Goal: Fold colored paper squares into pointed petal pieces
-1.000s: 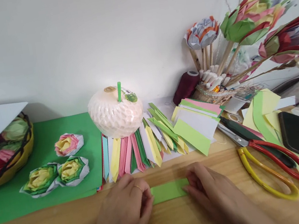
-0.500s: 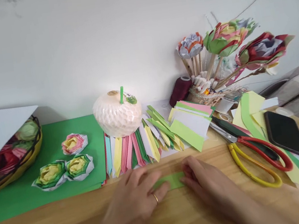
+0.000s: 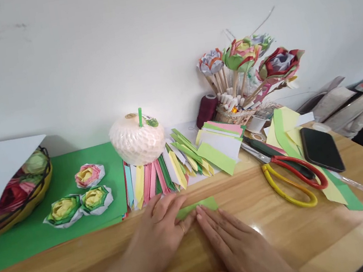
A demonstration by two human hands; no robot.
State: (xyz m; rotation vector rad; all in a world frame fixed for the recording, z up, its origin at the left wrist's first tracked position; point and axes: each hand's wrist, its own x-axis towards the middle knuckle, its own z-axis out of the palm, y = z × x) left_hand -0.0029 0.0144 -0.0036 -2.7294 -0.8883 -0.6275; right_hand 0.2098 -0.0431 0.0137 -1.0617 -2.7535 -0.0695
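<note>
A small light-green paper strip (image 3: 208, 203) lies on the wooden table in front of me, narrow as if folded lengthwise. My left hand (image 3: 163, 225) rests over its left end, fingers stretched out and thumb apart, with a ring on one finger. My right hand (image 3: 235, 238) lies flat, its fingertips pressing on the strip's near edge beside my left thumb. Part of the strip is hidden under the hands. Just beyond are folded paper pieces (image 3: 152, 180) in several colours, and a stack of cut paper rectangles (image 3: 220, 150).
A white coconut with a green straw (image 3: 138, 141) stands behind the folded pieces. Paper flowers (image 3: 96, 200) sit on green sheets at left, near a basket (image 3: 35, 197). Scissors (image 3: 288, 178), a phone (image 3: 321, 149) and a thread spool (image 3: 207, 109) are at right.
My right hand has gone from curled fingers at the strip's right end to lying flat against its near edge. The strip now looks narrower. The camera view has shifted a little.
</note>
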